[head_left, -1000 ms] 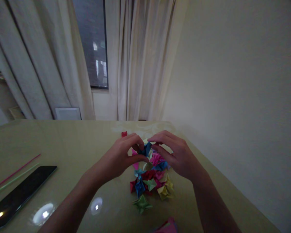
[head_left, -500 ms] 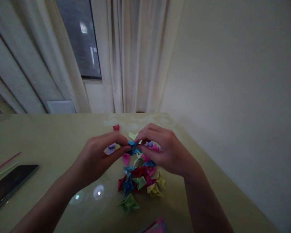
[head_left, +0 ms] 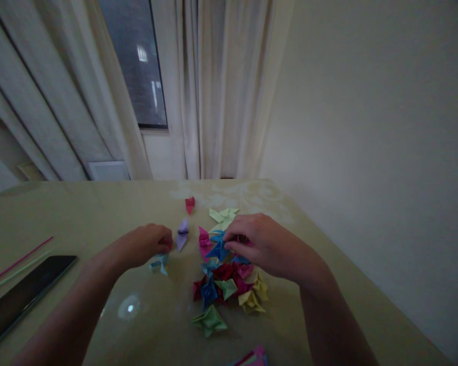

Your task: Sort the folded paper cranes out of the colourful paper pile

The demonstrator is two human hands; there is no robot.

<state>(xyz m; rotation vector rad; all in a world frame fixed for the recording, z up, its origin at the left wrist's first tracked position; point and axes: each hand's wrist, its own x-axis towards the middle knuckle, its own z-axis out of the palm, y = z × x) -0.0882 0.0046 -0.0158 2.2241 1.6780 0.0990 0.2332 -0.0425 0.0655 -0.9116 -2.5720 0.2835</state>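
Observation:
A blue folded paper piece (head_left: 218, 248) is pinched in the fingertips of my right hand (head_left: 263, 244), above the colourful pile. Over to the left, my left hand (head_left: 147, 246) has its fingers curled together and low to the table. A bit of red shows at those fingertips; I cannot make out what it is. Just beneath them lies a light blue paper piece (head_left: 160, 264). Between the hands sit a purple folded paper (head_left: 182, 234) and a pink one (head_left: 204, 244). A pale green paper shape (head_left: 223, 218) lies behind my right hand, which hides part of the pile.
Several folded paper stars, including a green one (head_left: 209, 321) and a yellow one (head_left: 252, 301), cluster nearer me. A red paper piece (head_left: 190, 204) lies farther back. At left are a black phone (head_left: 26, 297) and two thin sticks (head_left: 19, 262). Pink paper (head_left: 254, 357) shows at the bottom edge.
My hands have parted. The left one let go of the blue paper and moved left and down; the right one keeps it, now lower over the pile. The view has shifted slightly left.

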